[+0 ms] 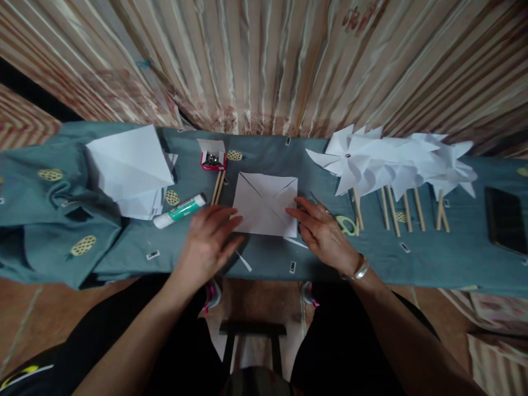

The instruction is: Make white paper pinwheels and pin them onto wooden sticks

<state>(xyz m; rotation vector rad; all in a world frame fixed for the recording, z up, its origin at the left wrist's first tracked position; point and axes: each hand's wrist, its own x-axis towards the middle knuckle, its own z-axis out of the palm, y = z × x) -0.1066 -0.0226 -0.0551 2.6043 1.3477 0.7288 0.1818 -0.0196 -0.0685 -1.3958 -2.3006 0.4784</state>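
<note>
A white paper square [266, 204] lies flat on the cloth between my hands, with slits running from its corners toward the middle. My left hand [208, 236], slightly blurred, hovers at its lower left edge with fingers apart. On the right edge rest the fingertips of my right hand [319, 228], spread and gripping nothing. Scissors with a pale green handle [346, 225] lie partly hidden beneath that hand. Thin paper strips [245, 261] are scattered below the square.
Left of the square are a glue stick [179, 211], a red box of pins [213, 159], two wooden sticks [218, 187] and a stack of paper [130, 165]. Several paper pinwheels [350, 157] on sticks lie at right, beside a dark phone [506, 219]. A curtain [264, 66] hangs behind.
</note>
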